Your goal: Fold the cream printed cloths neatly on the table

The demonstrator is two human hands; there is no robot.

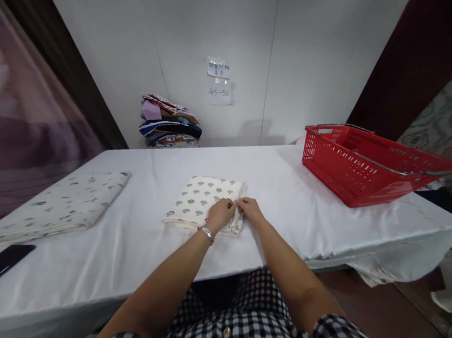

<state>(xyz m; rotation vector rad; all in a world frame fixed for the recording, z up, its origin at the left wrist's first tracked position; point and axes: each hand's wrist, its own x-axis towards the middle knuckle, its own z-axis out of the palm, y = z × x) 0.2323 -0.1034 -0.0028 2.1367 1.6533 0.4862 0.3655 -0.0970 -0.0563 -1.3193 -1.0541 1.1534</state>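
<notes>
A folded white cloth (199, 194) with grey mushroom-like shapes and a few green and red marks lies flat in front of me. My left hand (220, 214), with a bracelet at the wrist, rests over its right part, fingers pinched on the layered edge. From the right side, my right hand (249, 209) pinches the same edge, its fingertips close to those of the left. The bit of edge between the fingertips is mostly hidden.
Another folded printed cloth (74, 203) lies at the left, above a dark phone-like slab (1, 265). A red basket (348, 171) stands at the right of the white-covered table (136, 265). Folded fabrics (171, 125) are stacked by the wall, below paper notes (220, 92).
</notes>
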